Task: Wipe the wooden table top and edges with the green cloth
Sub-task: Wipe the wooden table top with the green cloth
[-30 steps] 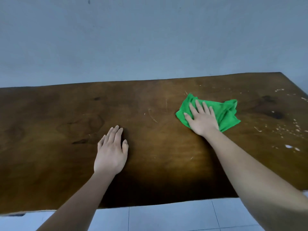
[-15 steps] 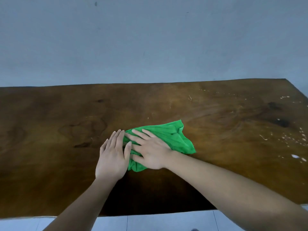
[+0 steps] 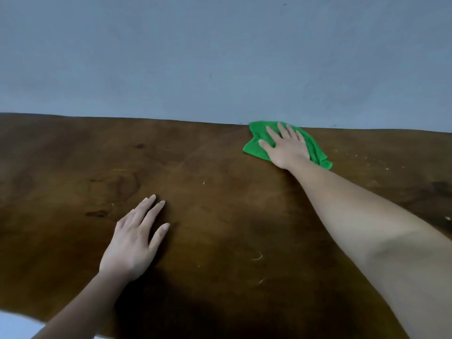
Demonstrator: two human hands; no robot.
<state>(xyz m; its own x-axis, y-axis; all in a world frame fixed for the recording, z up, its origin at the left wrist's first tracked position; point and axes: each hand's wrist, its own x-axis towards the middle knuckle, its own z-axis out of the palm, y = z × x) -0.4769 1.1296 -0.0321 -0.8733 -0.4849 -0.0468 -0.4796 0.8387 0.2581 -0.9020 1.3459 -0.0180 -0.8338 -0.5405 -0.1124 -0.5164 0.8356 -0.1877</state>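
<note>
both hands (image 3: 132, 241) (image 3: 286, 148) flat, fingers straight

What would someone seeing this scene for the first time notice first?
The bright green cloth at the far edge of the wooden table, by the grey-blue wall, lies pressed flat under the right hand. Next comes the left hand, resting flat on the dark wood nearer the person.

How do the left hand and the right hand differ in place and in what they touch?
The left hand rests directly on the bare wooden table; the right hand presses on the green cloth. The left hand lies near the person; the right hand reaches to the far edge. The left hand's fingers lie close together; the right hand's are spread. Both are palm down with straight fingers.
</note>
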